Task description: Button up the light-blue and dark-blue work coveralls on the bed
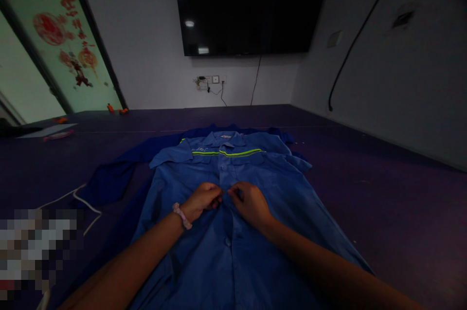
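Note:
A blue work shirt (277, 188) with a yellow-green reflective chest stripe (237, 153) lies flat, front up, on a dark purple table (394, 193). My left hand (202, 199), with a pink bead bracelet at the wrist, pinches the shirt's front placket at mid-chest. My right hand (250, 203) pinches the same placket from the other side, fingertips nearly touching the left. One closed button (228, 241) shows lower down the placket between my forearms.
A darker blue garment (109, 178) lies under and left of the shirt. A white cord (82, 200) trails on the left. A black screen (251, 3) hangs on the far wall above sockets. Small objects sit at the far left near a glass door.

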A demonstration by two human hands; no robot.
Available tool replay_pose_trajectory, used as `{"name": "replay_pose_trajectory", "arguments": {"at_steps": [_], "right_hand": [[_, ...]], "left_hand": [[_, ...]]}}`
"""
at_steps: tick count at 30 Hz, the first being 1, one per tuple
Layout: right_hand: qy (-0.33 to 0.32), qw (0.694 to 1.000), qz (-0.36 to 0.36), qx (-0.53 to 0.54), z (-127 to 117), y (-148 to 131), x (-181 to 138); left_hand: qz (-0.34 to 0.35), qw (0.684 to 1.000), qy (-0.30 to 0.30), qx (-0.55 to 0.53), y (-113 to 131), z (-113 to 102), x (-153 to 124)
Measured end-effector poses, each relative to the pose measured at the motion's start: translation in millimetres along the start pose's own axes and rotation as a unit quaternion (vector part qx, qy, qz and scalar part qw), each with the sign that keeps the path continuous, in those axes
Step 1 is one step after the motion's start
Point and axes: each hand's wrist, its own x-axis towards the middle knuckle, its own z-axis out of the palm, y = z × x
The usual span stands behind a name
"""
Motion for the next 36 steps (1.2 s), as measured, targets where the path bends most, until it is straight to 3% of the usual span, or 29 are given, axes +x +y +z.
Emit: {"name": "replay_pose_trajectory", "arguments": {"at_steps": [10,22,27,32,36], "right_hand": [[-0.014,0.999,-0.039,0.002,2,4,0],[0.004,0.999,-0.02,0.03,5,4,-1],[0.001,0.998,0.001,0.068,7,4,1],[-0.001,0.99,0.018,0.139,8,6,3],[-0.015,0.972,0.079,0.221,11,11,5]], "left_hand": [[-0.007,1.0,0.005,0.016,-1,2,1],[-0.014,0.998,-0.006,0.066,6,3,-5],[0.036,0.995,0.027,0.094,-1,6,-1],[0.114,0.97,0.083,0.198,3,9,-2],[0.148,0.956,0.088,0.236,4,9,-4]]}}
